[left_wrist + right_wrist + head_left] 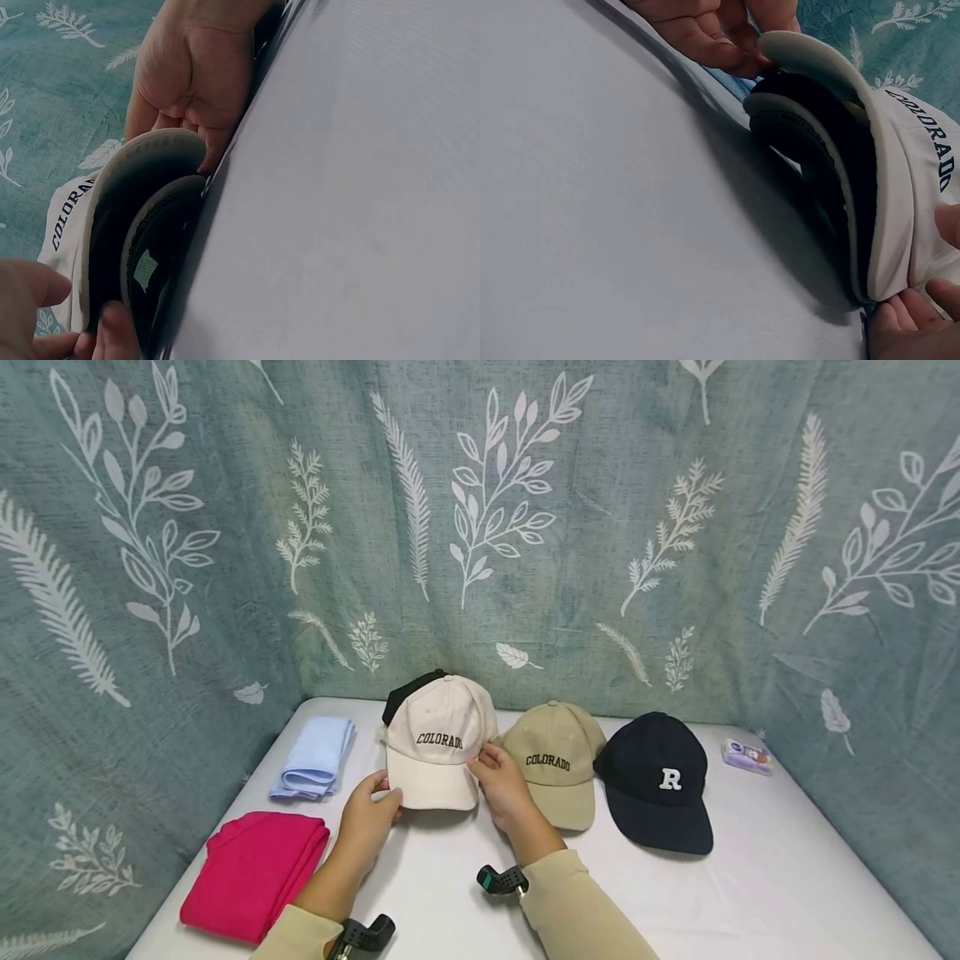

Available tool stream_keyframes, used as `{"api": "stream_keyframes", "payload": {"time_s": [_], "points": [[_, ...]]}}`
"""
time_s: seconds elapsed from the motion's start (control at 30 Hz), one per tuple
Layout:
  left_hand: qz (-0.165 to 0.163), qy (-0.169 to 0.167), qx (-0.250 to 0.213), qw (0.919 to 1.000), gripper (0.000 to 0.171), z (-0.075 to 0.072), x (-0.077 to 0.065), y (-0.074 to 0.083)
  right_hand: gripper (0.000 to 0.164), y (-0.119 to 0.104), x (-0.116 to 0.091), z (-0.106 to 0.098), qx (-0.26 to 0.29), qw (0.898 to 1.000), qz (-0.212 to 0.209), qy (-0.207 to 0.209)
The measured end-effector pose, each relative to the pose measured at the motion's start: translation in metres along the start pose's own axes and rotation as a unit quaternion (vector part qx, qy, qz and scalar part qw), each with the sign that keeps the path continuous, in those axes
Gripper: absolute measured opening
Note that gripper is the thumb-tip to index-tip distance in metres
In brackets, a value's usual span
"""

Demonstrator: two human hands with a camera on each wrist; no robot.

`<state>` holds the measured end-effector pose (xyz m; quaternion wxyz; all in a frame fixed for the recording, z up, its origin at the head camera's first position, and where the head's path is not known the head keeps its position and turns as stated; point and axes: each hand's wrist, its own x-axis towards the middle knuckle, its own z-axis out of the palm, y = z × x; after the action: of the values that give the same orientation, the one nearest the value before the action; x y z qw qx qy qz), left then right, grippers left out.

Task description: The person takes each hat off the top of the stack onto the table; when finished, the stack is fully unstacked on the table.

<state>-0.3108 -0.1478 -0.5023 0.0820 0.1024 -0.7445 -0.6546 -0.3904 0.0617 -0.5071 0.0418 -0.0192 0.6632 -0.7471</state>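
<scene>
A cream baseball cap [433, 733] lettered COLORADO faces me on the white table, with a black cap [402, 693] partly hidden behind it. With thumb and fingers, my left hand [371, 814] pinches the left side of the cream cap's brim. On the opposite side, my right hand [507, 783] grips the cap where brim meets crown. Both wrist views look under the raised brim [889, 217], where a dark curved edge shows inside. Just right of my right hand sits a khaki COLORADO cap [558, 747], touching a navy cap [660, 777] marked R.
A folded light-blue cloth [311, 758] and a folded magenta cloth [255, 872] lie on the left of the white table [787, 877]. A small purple-and-white packet [747, 756] lies at the back right. Patterned green curtains [525, 568] enclose the back and sides.
</scene>
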Motion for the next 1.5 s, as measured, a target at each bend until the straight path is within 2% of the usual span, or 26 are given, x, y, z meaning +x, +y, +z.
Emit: {"api": "stream_keyframes", "payload": {"time_s": [0.3,0.47,0.83,1.13,1.5], "points": [[0.019,0.018,0.037,0.9990,0.054,-0.001,-0.003,0.002,0.064,-0.002,-0.008,0.001,-0.009,1.000,-0.011,0.004],[0.015,0.021,0.047,0.9986,0.053,-0.001,-0.004,0.002,0.062,-0.002,-0.008,0.001,-0.001,1.000,-0.017,0.009],[0.009,0.015,0.046,0.9988,0.051,-0.002,-0.005,0.003,0.061,-0.003,-0.013,-0.002,-0.005,0.999,-0.030,0.016],[-0.023,0.004,0.003,0.9997,0.051,-0.003,-0.016,0.007,0.053,-0.004,-0.019,-0.005,-0.020,0.998,-0.037,0.037],[-0.024,-0.007,0.004,0.9997,0.053,-0.007,-0.022,0.011,0.052,-0.002,-0.024,-0.008,-0.035,0.997,-0.047,0.054]]}}
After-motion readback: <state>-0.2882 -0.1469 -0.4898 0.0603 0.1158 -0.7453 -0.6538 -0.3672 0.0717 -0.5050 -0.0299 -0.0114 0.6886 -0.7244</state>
